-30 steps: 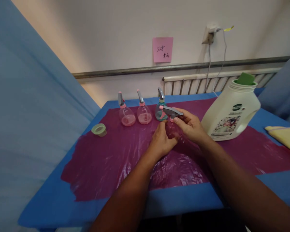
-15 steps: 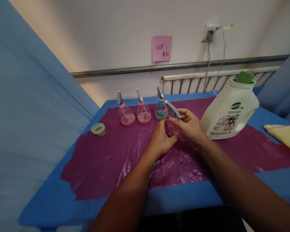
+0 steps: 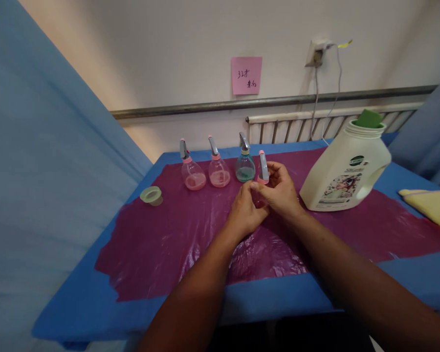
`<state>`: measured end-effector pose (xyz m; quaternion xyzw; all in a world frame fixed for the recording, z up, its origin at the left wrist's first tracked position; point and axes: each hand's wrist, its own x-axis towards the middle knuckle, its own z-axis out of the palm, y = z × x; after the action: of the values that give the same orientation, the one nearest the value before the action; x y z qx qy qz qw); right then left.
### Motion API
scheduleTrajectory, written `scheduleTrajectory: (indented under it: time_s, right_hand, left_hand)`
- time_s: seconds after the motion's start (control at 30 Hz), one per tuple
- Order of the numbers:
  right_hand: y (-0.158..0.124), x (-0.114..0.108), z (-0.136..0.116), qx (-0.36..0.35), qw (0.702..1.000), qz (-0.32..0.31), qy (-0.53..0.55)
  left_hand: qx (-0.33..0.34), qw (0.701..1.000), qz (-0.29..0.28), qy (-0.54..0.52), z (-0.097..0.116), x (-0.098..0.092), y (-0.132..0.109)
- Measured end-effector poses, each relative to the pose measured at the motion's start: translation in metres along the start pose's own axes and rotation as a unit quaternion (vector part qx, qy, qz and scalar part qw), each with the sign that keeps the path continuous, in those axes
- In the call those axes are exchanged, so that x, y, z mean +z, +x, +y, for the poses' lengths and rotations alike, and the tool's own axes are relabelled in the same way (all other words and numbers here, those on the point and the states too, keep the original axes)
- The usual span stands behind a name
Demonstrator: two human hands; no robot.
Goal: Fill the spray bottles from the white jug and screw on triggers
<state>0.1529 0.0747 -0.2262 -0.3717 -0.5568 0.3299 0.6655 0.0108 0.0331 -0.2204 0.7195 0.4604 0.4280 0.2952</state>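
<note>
Hands, left [image 3: 244, 210] and right [image 3: 284, 193], grasp a see-through pink plastic spray bottle [image 3: 257, 196] toward the blue-covered worktop's [image 3: 170, 157] back edge, seemingly tightening its grey-and-pink trigger head [image 3: 263, 168], now calling for a steady body.

spray bottle [image 3: 263, 179] | see-through body, pink collar [image 3: 263, 181], grey spray head [image 3: 264, 167] with pink tip | head on, roughly upright | body between left hand [image 3: 245, 210] and right hand [image 3: 283, 194], partly hidden

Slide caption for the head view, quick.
Left hand and right hand around a pink-collared spray bottle, cream jug to the right.
</note>
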Motion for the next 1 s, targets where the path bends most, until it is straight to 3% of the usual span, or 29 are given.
scheduleTrajectory:
  time_s: [0.17,0.37,0.63,0.87,1.0]
  right_hand:
    - [-0.005,-0.016,-0.007,-0.028,0.999,-0.045,0.003]
    - [-0.008,-0.026,-0.014,0.010,0.995,-0.095,-0.010]
    - [-0.004,-0.027,-0.011,-0.049,0.995,-0.030,-0.085]
    - [-0.007,-0.020,-0.015,-0.005,0.997,0.008,-0.079]
    - [-0.005,-0.018,-0.026,-0.002,0.994,-0.009,-0.105]
  left_hand:
    - [-0.017,1.000,-0.004,0.009,-0.001,-0.002,-0.002]
    - [-0.011,1.000,0.000,-0.017,-0.006,0.000,-0.001]
    - [-0.031,0.999,0.001,0.020,0.001,-0.001,-0.002]
    - [-0.045,0.993,0.023,0.104,0.008,0.001,-0.004]
    - [-0.054,0.989,0.025,0.136,0.009,0.002,-0.006]
